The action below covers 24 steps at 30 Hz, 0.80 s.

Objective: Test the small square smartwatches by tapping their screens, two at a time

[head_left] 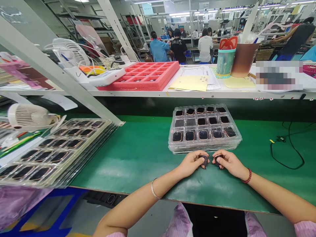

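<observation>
Two small square dark-faced devices are in hand: the left device (pixel 204 159) is pinched in the left hand (pixel 194 163), the right device (pixel 218 159) in the right hand (pixel 229 162), both sets of fingers closed with thumbs against the faces. They sit near each other, just beside the front edge of the clear tray stack (pixel 204 145) on the green worktop (pixel 138 158). With so little space between, a careless turn could knock the casings together; thumb pressure might smear the glass, and a wrist brushing the stack could jolt its loosely seated pieces.
</observation>
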Available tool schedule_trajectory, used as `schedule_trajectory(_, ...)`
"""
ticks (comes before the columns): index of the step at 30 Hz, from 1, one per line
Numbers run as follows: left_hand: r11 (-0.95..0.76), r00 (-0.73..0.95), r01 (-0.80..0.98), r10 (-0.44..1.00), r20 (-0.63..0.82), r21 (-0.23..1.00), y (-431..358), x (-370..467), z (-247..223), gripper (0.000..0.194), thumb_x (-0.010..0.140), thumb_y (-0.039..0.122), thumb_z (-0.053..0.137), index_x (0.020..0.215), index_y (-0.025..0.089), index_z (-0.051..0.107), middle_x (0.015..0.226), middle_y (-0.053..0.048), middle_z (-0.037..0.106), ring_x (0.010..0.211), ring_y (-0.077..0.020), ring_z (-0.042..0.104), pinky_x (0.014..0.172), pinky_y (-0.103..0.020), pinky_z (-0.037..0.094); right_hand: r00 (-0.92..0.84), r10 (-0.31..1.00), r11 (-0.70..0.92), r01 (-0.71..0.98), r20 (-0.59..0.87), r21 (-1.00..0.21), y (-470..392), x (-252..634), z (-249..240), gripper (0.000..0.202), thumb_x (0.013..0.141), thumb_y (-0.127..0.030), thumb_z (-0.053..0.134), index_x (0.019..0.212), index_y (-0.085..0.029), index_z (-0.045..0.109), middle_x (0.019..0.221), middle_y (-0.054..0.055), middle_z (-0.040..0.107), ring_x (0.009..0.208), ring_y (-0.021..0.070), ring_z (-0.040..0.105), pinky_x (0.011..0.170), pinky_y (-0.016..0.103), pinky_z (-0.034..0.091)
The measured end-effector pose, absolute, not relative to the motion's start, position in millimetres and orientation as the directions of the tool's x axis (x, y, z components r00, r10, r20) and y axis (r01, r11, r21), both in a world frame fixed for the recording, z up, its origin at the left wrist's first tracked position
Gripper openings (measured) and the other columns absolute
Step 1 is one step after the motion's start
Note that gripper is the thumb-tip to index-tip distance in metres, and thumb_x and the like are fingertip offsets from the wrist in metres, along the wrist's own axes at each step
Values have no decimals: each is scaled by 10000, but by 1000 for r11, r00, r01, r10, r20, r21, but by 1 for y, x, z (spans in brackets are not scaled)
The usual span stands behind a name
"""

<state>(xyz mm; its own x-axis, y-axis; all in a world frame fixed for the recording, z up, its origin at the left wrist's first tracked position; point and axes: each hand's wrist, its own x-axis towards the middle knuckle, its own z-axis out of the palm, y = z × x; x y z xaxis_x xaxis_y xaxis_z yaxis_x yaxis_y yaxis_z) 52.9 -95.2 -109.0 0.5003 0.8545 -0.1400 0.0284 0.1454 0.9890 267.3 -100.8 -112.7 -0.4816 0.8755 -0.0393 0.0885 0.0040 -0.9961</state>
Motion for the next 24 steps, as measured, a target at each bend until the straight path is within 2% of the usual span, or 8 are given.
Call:
schedule_trajectory(2, 124, 499, -19, 861, -98, 992, -96, 54, -111, 307, 731, 193, 613, 1030, 154, 555, 934, -66, 650, 778, -137, 607, 705, -270, 473, -502, 865, 59, 95, 3, -994, -102, 267, -113, 250, 821, -223, 561, 1067, -194, 525, 906, 51, 650, 785, 157, 594, 695, 289, 487)
schedule_trajectory(4, 109, 495, -23, 865, -83, 994, -97, 54, -112, 354, 692, 139, 634, 1033, 157, 544, 938, -60, 640, 835, -149, 597, 751, -279, 465, -528, 849, 69, 91, 11, -993, -103, 267, -113, 332, 798, -181, 560, 1123, -210, 503, 984, 58, 640, 838, 169, 597, 728, 302, 489)
schedule_trajectory(9, 132, 488, 6, 865, -118, 991, -97, 53, -108, 239, 769, 208, 551, 999, 144, 559, 818, -38, 619, 705, -125, 577, 595, -230, 438, -520, 852, -13, 95, -60, -995, -101, 268, -114, 245, 865, -256, 465, 1097, -206, 526, 960, 64, 644, 682, 149, 588, 595, 285, 497)
schedule_trajectory(12, 127, 474, 62, 869, -141, 990, -97, 53, -107, 299, 780, 154, 453, 1060, 161, 557, 886, -48, 635, 653, -107, 571, 514, -203, 380, -510, 859, 30, 127, -39, -991, -102, 266, -113, 206, 826, -210, 527, 1032, -200, 538, 879, 45, 645, 728, 159, 590, 653, 288, 494)
schedule_trajectory(15, 113, 479, 30, 870, -114, 993, -97, 53, -108, 347, 715, 102, 499, 1054, 156, 548, 895, -48, 637, 703, -116, 576, 603, -225, 429, -542, 840, 66, 113, -6, -991, -103, 266, -112, 251, 795, -155, 550, 1041, -203, 538, 926, 47, 643, 811, 170, 597, 728, 299, 491)
schedule_trajectory(17, 104, 480, 14, 871, -98, 994, -98, 54, -108, 314, 693, 108, 549, 1006, 146, 552, 846, -41, 625, 713, -122, 566, 655, -249, 452, -561, 827, 41, 107, -26, -993, -103, 267, -111, 279, 818, -160, 515, 1092, -210, 528, 985, 57, 638, 780, 161, 601, 695, 295, 501)
schedule_trajectory(20, 101, 480, 12, 872, -94, 995, -98, 55, -107, 236, 713, 158, 572, 947, 130, 555, 795, -41, 608, 680, -124, 546, 627, -259, 455, -572, 819, 17, 114, -52, -993, -103, 268, -111, 300, 840, -162, 476, 1132, -214, 522, 1011, 63, 634, 748, 152, 604, 664, 290, 507)
schedule_trajectory(24, 81, 478, 3, 875, -72, 997, -99, 55, -106, 341, 703, 193, 637, 1026, 142, 540, 846, -45, 620, 736, -132, 565, 670, -259, 451, -569, 822, 25, 87, -29, -996, -102, 267, -112, 331, 806, -153, 533, 1130, -219, 523, 1008, 55, 633, 768, 153, 605, 694, 290, 509)
